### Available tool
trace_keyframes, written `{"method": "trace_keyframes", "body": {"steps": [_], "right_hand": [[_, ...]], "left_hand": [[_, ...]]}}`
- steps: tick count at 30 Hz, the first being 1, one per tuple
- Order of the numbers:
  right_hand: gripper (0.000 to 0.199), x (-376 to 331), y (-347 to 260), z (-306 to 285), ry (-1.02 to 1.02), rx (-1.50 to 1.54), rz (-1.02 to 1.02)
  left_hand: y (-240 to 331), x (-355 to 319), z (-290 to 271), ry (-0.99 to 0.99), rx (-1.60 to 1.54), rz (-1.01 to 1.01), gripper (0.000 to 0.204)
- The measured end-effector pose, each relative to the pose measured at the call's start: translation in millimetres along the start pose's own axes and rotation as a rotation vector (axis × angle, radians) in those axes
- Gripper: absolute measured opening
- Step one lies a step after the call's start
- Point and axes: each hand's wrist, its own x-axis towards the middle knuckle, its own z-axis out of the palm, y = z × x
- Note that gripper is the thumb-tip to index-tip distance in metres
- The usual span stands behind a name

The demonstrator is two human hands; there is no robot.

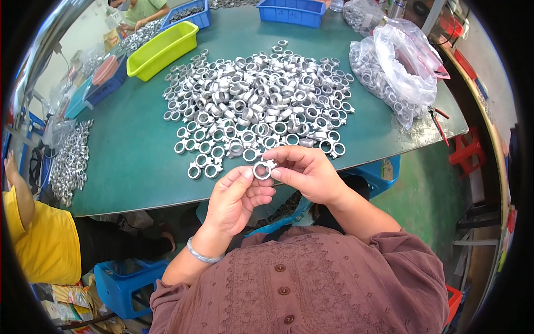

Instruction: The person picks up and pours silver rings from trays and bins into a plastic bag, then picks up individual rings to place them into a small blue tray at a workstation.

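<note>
Between my two hands, over the near edge of the green table (125, 161), is a silver metal ring clamp (262, 170) with a small lug at its upper right. My left hand (236, 197) pinches its left side between thumb and fingers. The thumb and index finger of my right hand (308, 173) close on the lug side. Just beyond my hands spreads a large pile of similar metal ring clamps (256, 100), with several loose ones lying at its near side.
A yellow-green bin (162, 51) and a blue bin (292, 12) stand beyond the pile. On the right are a clear plastic bag (397, 61) of rings and red-handled pliers (439, 123). At left sit another ring heap (71, 164) and a person in yellow (41, 239).
</note>
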Motion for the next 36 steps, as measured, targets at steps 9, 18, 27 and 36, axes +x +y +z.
{"method": "trace_keyframes", "body": {"steps": [9, 18, 27, 36], "right_hand": [[0.023, 3.1, -3.8, -3.5, 0.044, 0.049, 0.196], [0.021, 5.1, -4.9, -1.9, 0.059, 0.100, 0.247], [0.019, 5.3, -7.6, 0.8, 0.053, 0.043, 0.233], [0.019, 3.3, -1.2, 0.3, -0.003, -0.147, -0.021]], "left_hand": [[1.2, -0.1, 4.3, -0.028, -0.012, -0.021, 0.018], [0.6, 0.0, 4.7, 0.020, -0.005, -0.042, 0.023], [0.9, -1.3, 1.2, 0.013, 0.000, -0.032, 0.020], [-0.8, -2.1, 3.9, 0.059, 0.077, 0.067, 0.019]]}}
